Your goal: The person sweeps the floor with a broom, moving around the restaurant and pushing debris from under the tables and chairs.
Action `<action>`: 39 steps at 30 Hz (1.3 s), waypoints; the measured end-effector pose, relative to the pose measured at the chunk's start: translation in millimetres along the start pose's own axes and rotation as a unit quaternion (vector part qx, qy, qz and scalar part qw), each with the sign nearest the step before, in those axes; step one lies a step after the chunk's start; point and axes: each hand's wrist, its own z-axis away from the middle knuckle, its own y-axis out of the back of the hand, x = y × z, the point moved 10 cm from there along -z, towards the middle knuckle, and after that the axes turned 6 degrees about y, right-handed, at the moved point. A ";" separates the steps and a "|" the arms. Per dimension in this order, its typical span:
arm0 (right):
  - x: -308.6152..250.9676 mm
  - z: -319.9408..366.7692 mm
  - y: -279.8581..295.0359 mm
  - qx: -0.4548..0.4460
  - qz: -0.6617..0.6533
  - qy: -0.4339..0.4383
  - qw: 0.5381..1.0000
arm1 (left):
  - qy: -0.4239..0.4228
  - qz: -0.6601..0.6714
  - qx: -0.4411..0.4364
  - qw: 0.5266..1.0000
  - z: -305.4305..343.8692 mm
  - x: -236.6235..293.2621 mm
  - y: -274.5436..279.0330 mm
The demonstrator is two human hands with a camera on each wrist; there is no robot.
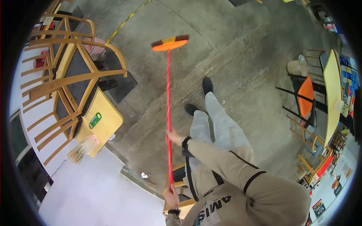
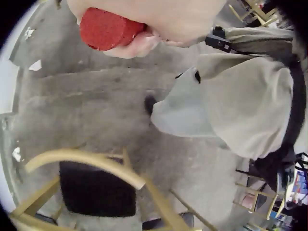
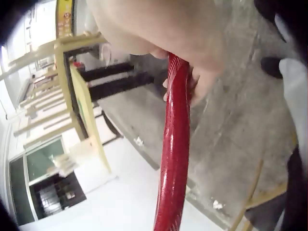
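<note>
Broom: a long red handle (image 1: 169, 113) runs from 12 o'clock down to 6 o'clock in the head view, ending at the top in an orange broom head (image 1: 169, 45) with dark and yellow bristles; whether these touch the floor, I cannot tell.
Right hand: just below centre, the right hand (image 1: 174, 137) has its fingers curled round the middle of the handle.
Left hand: at 6 o'clock, the left hand (image 1: 171, 197) has its fingers closed round the handle near its red end cap (image 2: 103, 30).
Person: grey trousers (image 1: 226, 124), dark shoes (image 1: 207, 86) and a beige top (image 1: 241, 188), at centre to 5 o'clock.
9 to 10 o'clock: wooden chairs (image 1: 81, 56) crowd beside a light tabletop (image 1: 107, 128) bearing a small green item (image 1: 95, 120).
2 o'clock: a lined bin (image 1: 297, 67) stands on the concrete floor (image 1: 249, 67).
3 o'clock: an orange seat (image 1: 306, 96) lies beside a yellow tabletop (image 1: 332, 98).
7 o'clock: a white scrap (image 1: 144, 175) lies on the floor.
</note>
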 end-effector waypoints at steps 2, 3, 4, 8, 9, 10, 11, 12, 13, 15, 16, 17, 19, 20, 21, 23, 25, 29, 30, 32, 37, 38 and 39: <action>-60.4 -33.8 55.4 0.056 0.035 0.040 0.997 | -0.010 -0.016 -0.004 1.000 -30.1 59.1 -22.2; -95.8 -53.9 89.0 0.092 0.088 0.095 0.987 | -0.021 -0.026 -0.019 0.999 -48.0 88.2 -36.5; -120.8 -75.4 117.2 0.080 0.043 0.094 0.991 | -0.034 -0.036 -0.035 0.998 -64.7 120.7 -51.1; -266.2 -85.1 249.8 0.257 0.043 0.177 0.949 | -0.128 -0.059 -0.050 0.989 -106.8 278.6 -96.7; -286.9 -95.8 282.7 0.266 0.023 0.186 0.946 | -0.144 -0.061 -0.052 0.986 -110.6 318.6 -104.0; -307.8 -107.2 315.9 0.273 0.003 0.196 0.942 | -0.159 -0.064 -0.053 0.984 -112.5 357.4 -106.9; -324.5 -120.0 348.8 0.277 0.011 0.177 0.944 | -0.156 -0.062 -0.057 0.984 -116.5 386.6 -110.0; -338.0 -129.9 375.6 0.282 0.018 0.159 0.946 | -0.187 -0.061 -0.056 0.979 -117.2 418.3 -111.5; -349.2 -139.7 395.0 0.283 0.020 0.155 0.946 | -0.219 -0.061 -0.054 0.972 -117.0 442.9 -112.6; -339.4 -157.1 413.4 0.254 0.028 0.036 0.966 | -0.225 -0.084 -0.059 0.969 -120.6 466.3 -108.3; -333.5 -158.8 412.4 0.252 0.027 0.029 0.967 | -0.233 -0.107 -0.059 0.965 -122.9 473.2 -106.7; -321.9 -157.1 403.2 0.250 0.104 0.020 0.963 | -0.227 -0.114 -0.061 0.965 -126.0 464.4 -106.6; -299.4 -138.4 372.7 0.317 0.260 0.031 0.912 | -0.191 -0.142 -0.087 0.967 -124.6 417.3 -103.2; -275.4 -136.3 353.2 0.339 0.311 0.101 0.882 | -0.166 -0.154 -0.095 0.969 -118.5 394.8 -92.6; -252.8 -130.3 331.0 0.363 0.365 0.166 0.841 | -0.130 -0.162 -0.113 0.972 -109.5 368.8 -79.3; -193.5 -102.5 274.4 0.263 0.220 0.022 0.939 | -0.050 -0.152 -0.148 0.976 -83.8 308.1 -49.4; -125.2 -52.6 198.1 0.183 0.101 -0.082 0.974 | -0.002 -0.144 -0.152 0.978 -49.2 242.8 -14.7; -24.6 58.6 65.8 0.147 0.018 -0.192 0.970 | 0.055 -0.210 -0.082 0.973 37.2 144.7 69.6; -12.7 81.9 36.4 0.072 -0.010 -0.259 0.963 | 0.067 -0.236 -0.062 0.968 57.8 157.9 89.9; -29.3 113.7 11.3 0.026 -0.014 -0.262 0.965 | 0.098 -0.215 -0.064 0.970 89.1 125.2 103.2; -60.9 87.7 36.2 0.028 0.021 -0.159 0.987 | 0.079 -0.140 0.005 0.987 87.1 120.9 63.3; -81.0 76.8 48.5 0.038 0.018 -0.135 0.990 | 0.098 -0.121 -0.038 0.987 73.0 118.2 42.5; -126.3 71.3 70.0 0.069 -0.006 -0.147 0.987 | 0.107 -0.008 -0.084 0.991 56.6 121.9 16.1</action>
